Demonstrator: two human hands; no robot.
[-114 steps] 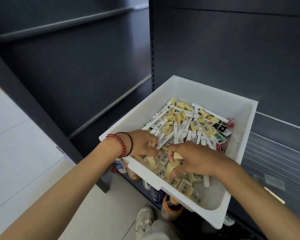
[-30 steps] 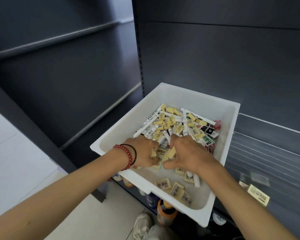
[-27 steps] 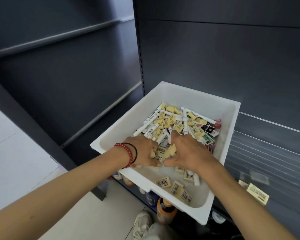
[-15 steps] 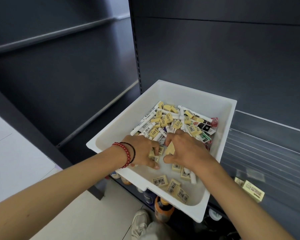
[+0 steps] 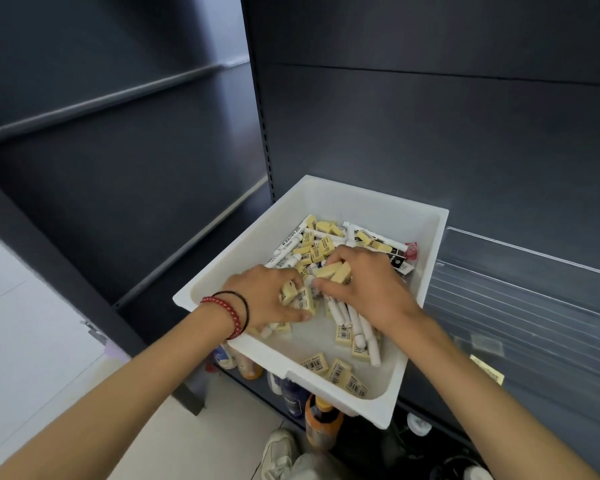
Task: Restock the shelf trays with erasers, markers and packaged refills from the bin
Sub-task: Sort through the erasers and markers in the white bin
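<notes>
In the bin point(image 5: 326, 202), erasers point(image 5: 335, 271) inside curled fingers point(image 5: 347, 254)

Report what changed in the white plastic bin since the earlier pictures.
The right hand reached deeper into the white plastic bin, gathering more pale yellow erasers; the left hand kept gripping erasers. The bin and the loose barcoded erasers at its front stayed put.

there was one view only, from a wide-angle camera worn on the person's head. it looked forward and steeply down, close over the white bin point(image 5: 378, 204), which sat near the middle of the frame. the left forearm point(image 5: 118, 386) and right forearm point(image 5: 482, 393) stretched from the bottom corners to the bin. the dark shelf wall point(image 5: 430, 133) filled the top, pale floor point(image 5: 32, 341) showed at the left, and a shoe point(image 5: 281, 452) at the bottom edge.
</notes>
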